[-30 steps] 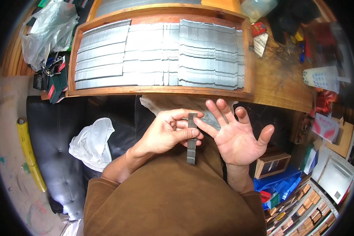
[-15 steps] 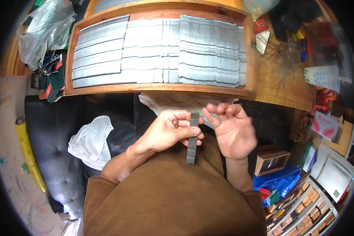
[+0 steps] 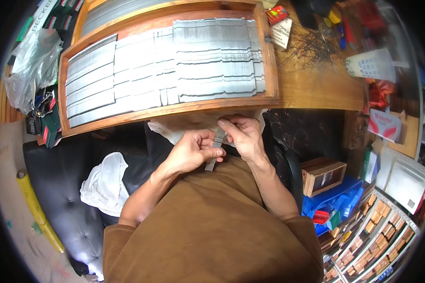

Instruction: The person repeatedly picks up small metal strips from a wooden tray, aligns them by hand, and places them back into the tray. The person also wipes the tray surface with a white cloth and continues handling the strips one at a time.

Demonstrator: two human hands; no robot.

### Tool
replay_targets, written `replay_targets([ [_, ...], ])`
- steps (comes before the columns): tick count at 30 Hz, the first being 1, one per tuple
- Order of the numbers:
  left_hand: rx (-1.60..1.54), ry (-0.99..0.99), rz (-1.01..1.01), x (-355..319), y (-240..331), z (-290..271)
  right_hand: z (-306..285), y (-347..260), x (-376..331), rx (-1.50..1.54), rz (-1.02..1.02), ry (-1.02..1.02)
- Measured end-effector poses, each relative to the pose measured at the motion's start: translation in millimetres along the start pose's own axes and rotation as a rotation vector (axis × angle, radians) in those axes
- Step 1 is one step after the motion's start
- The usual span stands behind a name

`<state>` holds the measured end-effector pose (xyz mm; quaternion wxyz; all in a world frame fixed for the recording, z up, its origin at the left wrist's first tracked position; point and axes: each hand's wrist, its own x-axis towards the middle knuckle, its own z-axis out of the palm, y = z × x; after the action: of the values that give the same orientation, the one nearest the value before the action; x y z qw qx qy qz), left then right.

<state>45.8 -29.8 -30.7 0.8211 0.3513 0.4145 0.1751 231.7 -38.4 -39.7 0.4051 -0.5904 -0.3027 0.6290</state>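
My left hand (image 3: 188, 152) pinches a narrow stack of thin grey metal strips (image 3: 211, 165) between thumb and fingers, in front of my brown shirt. The stack slants, its lower end sticking out below the left thumb. At the upper end, the fingers of my right hand (image 3: 246, 137) are closed around the stack and partly hide it. Just beyond both hands stands a wooden tray (image 3: 174, 107), filled with close rows of thin silvery metal strips (image 3: 215, 59).
A white cloth (image 3: 163, 129) hangs under the tray's near edge. On the left, a white bag (image 3: 106, 184) lies on a black padded seat (image 3: 56, 184). To the right are a drink cup (image 3: 370, 65), a small wooden box (image 3: 323, 178) and a blue basket (image 3: 316, 205).
My right hand was open and apart to the right; now it has closed on the stack's upper end. The whole view has shifted, and the tray appears further left and tilted.
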Motion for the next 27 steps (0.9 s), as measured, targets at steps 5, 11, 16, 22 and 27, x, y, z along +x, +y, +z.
replay_targets([
  [5,-0.113,0.057,-0.165,8,5,-1,-42,9,2,-0.288,-0.258,0.307],
  [11,-0.186,0.063,-0.176,38,-21,0,-115,53,10,-0.535,0.005,0.09],
  [16,-0.129,0.017,-0.229,60,-30,13,-116,65,-6,0.129,-0.247,0.019],
  [22,0.064,0.043,-0.131,67,-42,33,-58,53,-7,0.331,0.036,-0.081],
  [27,0.18,-0.01,-0.146,71,-47,30,-58,56,-6,0.237,0.146,-0.108],
])
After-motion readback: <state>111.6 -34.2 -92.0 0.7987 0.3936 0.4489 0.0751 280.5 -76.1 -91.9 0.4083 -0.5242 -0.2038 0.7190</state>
